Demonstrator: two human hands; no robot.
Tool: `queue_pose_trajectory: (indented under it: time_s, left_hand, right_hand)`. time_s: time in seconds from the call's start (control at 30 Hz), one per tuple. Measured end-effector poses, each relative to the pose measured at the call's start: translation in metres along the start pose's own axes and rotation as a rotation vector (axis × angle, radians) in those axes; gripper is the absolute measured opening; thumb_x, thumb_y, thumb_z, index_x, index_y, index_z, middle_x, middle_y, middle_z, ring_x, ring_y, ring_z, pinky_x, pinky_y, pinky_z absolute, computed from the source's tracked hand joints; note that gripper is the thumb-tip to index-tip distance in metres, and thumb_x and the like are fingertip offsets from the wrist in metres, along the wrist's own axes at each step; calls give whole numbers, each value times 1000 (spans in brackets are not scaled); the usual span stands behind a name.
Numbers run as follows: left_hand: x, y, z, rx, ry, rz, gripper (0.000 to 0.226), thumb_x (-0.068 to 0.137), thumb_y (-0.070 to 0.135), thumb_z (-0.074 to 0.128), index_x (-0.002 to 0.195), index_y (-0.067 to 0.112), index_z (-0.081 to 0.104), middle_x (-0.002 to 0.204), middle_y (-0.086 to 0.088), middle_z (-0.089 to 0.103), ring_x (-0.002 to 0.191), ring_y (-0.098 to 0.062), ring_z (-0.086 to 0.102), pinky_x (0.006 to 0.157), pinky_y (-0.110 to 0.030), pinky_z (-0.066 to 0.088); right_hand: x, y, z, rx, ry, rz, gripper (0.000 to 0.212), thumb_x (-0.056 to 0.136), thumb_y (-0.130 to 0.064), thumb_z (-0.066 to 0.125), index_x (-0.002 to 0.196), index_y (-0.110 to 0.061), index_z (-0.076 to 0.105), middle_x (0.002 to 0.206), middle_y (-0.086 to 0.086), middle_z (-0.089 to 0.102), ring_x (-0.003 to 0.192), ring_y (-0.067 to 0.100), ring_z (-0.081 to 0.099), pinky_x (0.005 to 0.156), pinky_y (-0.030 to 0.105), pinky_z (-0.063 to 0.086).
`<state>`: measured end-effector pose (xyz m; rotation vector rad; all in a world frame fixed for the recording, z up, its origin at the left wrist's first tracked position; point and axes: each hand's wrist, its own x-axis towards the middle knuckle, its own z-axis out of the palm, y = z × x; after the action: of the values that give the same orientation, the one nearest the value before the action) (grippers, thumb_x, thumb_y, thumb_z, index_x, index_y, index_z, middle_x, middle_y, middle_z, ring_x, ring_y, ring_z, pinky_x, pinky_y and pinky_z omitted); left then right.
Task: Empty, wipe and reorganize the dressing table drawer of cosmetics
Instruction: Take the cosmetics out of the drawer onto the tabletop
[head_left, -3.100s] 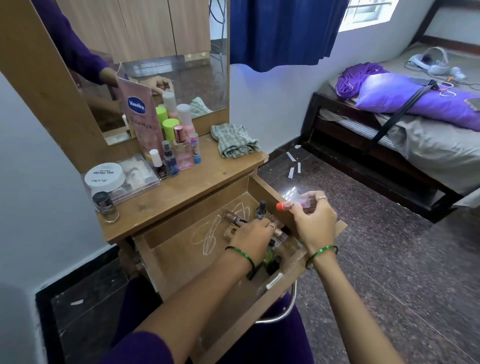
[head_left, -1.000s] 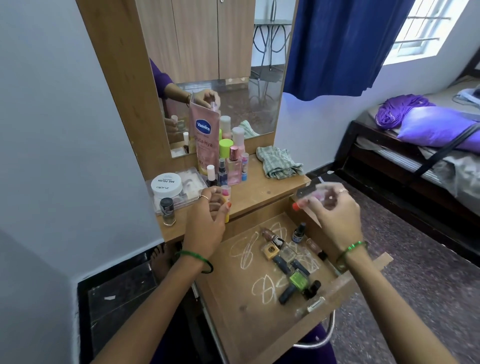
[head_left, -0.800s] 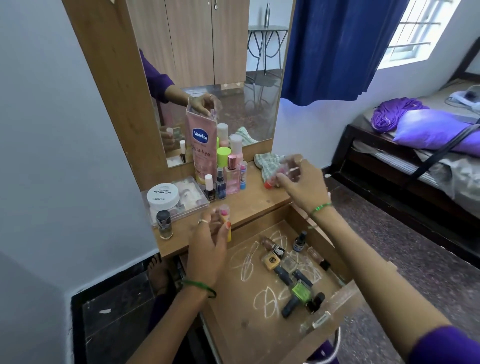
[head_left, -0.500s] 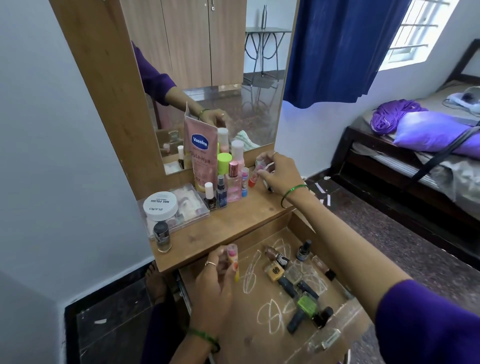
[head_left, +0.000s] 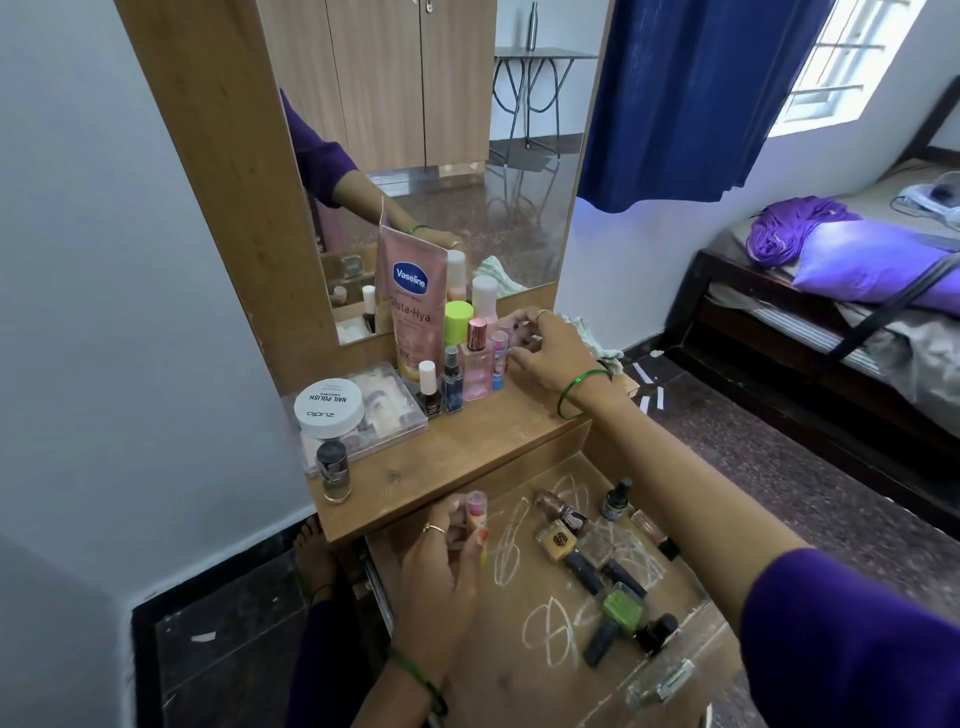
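Your open drawer (head_left: 452, 670) holds a cluster of nail polish bottles (head_left: 597, 561) on its right side. Your left hand (head_left: 441, 571) pinches a small pink-capped tube (head_left: 475, 512) above the drawer's left rear. Your right hand (head_left: 550, 348) curls around a small clear bottle (head_left: 511, 332) beside the cosmetics standing on the tabletop (head_left: 441, 457).

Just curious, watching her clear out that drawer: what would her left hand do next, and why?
Probably lift the small pink-capped tube that the left hand holds onto the tabletop; the right hand is already there beside the standing bottles.
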<state>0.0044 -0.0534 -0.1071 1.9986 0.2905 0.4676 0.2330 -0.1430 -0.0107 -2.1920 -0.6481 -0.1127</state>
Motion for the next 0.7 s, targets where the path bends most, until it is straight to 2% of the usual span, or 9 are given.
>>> queue_pose_trajectory:
  time_s: [0.1, 0.17, 0.27, 0.43, 0.53, 0.6, 0.7]
  left_hand:
    - [0, -1, 0, 17, -10, -14, 37, 92, 32, 52, 127, 21, 53, 103, 15, 63, 98, 2, 58, 84, -19, 49]
    - [-1, -1, 0, 19, -16, -16, 35, 93, 25, 54, 127, 20, 53, 103, 12, 63, 97, 0, 59, 84, -20, 49]
    - [-2, 1, 0, 34, -23, -10, 33, 93, 24, 54, 126, 23, 52, 100, 14, 62, 94, 3, 58, 81, -17, 48]
    - [-1, -1, 1, 40, -35, -12, 32, 93, 23, 53, 125, 22, 52, 104, 11, 62, 98, 1, 58, 87, -24, 51]
    - [-2, -1, 1, 31, -51, -10, 30, 93, 23, 53, 123, 27, 51, 104, 11, 62, 97, 1, 58, 86, -23, 51]
    - [-2, -1, 1, 25, -54, -3, 30, 93, 22, 53, 123, 27, 51, 105, 10, 62, 99, 0, 58, 87, -22, 50]
    - [-2, -1, 1, 35, -55, 7, 29, 93, 21, 53, 119, 33, 47, 102, 14, 60, 97, 1, 58, 84, -18, 50]
  right_hand:
    - [-2, 0, 2, 10, -5, 27, 28, 82, 6, 57, 109, -2, 57, 85, 1, 57, 69, -1, 51, 62, -5, 36]
    - [-2, 2, 3, 10, -9, 34, 28, 83, 5, 57, 111, -1, 56, 88, 2, 57, 73, 6, 52, 62, -7, 34]
    - [-1, 5, 6, 20, -10, 39, 26, 82, 3, 59, 107, -3, 58, 88, 4, 59, 78, 12, 53, 61, -5, 36]
    - [1, 10, 7, 31, -14, 70, 25, 80, 3, 56, 94, -18, 53, 82, 3, 61, 66, 5, 54, 62, 9, 43]
    - [0, 10, 7, 32, -25, 66, 27, 81, 5, 54, 96, -17, 53, 83, 5, 62, 63, 6, 54, 57, 2, 43]
    - [0, 10, 7, 34, -25, 60, 27, 81, 6, 53, 102, -11, 56, 83, 6, 62, 65, 10, 55, 58, 1, 43]
    - [0, 11, 8, 25, -31, 57, 28, 81, 6, 53, 106, -8, 58, 84, 5, 62, 64, 6, 54, 58, 0, 42]
